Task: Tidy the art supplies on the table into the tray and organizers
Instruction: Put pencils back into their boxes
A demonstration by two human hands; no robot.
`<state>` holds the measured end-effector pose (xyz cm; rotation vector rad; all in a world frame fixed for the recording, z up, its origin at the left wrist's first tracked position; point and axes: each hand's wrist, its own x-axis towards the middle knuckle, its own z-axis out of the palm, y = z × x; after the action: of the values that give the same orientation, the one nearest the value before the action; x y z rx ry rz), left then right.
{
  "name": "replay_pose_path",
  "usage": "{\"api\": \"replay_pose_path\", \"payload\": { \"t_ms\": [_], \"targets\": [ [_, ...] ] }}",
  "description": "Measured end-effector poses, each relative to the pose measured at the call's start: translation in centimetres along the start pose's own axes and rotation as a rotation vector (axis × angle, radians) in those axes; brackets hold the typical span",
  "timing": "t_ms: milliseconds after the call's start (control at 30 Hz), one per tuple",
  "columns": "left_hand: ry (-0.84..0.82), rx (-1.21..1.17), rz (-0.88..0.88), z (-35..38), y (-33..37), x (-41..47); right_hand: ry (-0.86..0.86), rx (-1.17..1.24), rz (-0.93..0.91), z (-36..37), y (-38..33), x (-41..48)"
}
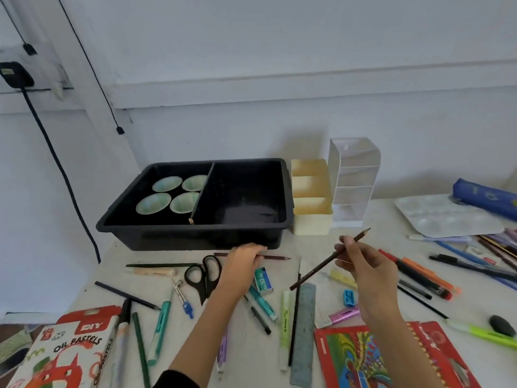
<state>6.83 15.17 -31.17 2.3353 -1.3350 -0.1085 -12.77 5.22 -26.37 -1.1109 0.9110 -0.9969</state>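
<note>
A black tray (195, 236) with a divider stands at the back of the table; its left half holds several pale green cups (167, 183). A cream organizer (312, 224) and a clear tall organizer (353, 177) stand to its right. My right hand (366, 271) holds a dark brown pencil (321, 266) raised above the table, tip pointing up and right toward the organizers. My left hand (242, 257) lies palm down just in front of the tray, fingers closed over a maroon pencil (275, 257) lying on the table.
Loose supplies cover the table: black scissors (202, 275), a grey ruler (305, 331), highlighters, pens, a blue sharpener (349, 298), an eraser box (263, 280). An oil pastels box (67, 351) is front left, a red pencil tin (391, 357) front right, a palette (444, 217) and blue pouch (486, 196) far right.
</note>
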Motion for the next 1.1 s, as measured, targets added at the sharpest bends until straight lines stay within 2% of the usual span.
{"api": "replay_pose_path", "payload": {
  "t_ms": [100, 200, 333, 400, 500, 667, 733, 967, 1100],
  "targets": [
    [-0.057, 0.237, 0.019, 0.3, 0.4, 0.8, 0.018, 0.037, -0.005, -1.5, 0.1, 0.3],
    [-0.074, 0.332, 0.010, 0.8, 0.8, 1.0, 0.016, 0.010, -0.022, -2.7, 0.1, 0.5],
    [0.041, 0.398, 0.058, 0.3, 2.0, 0.2, -0.010, -0.012, -0.064, -4.2, 0.0, 0.2],
    [0.032, 0.385, 0.070, 0.2, 3.1, -0.5, -0.022, -0.021, -0.082, -5.1, -0.2, 0.1],
    [0.147, 0.327, 0.100, -0.2, 6.2, -1.2, -0.026, -0.014, -0.092, -6.9, -0.7, 0.1],
    [0.139, 0.124, 0.161, 1.1, 13.1, -3.4, -0.007, -0.003, -0.086, -10.9, -2.0, 0.4],
    [0.167, 0.112, 0.213, 2.1, 15.3, -4.3, 0.011, 0.017, -0.073, -12.8, -2.5, 0.4],
    [0.169, 0.085, 0.289, 6.6, 19.6, -8.7, 0.107, 0.029, -0.029, -20.0, -3.4, 0.7],
    [0.102, 0.073, 0.246, 8.6, 20.7, -11.3, 0.187, 0.016, -0.019, -23.3, -3.8, 0.3]
  ]
}}
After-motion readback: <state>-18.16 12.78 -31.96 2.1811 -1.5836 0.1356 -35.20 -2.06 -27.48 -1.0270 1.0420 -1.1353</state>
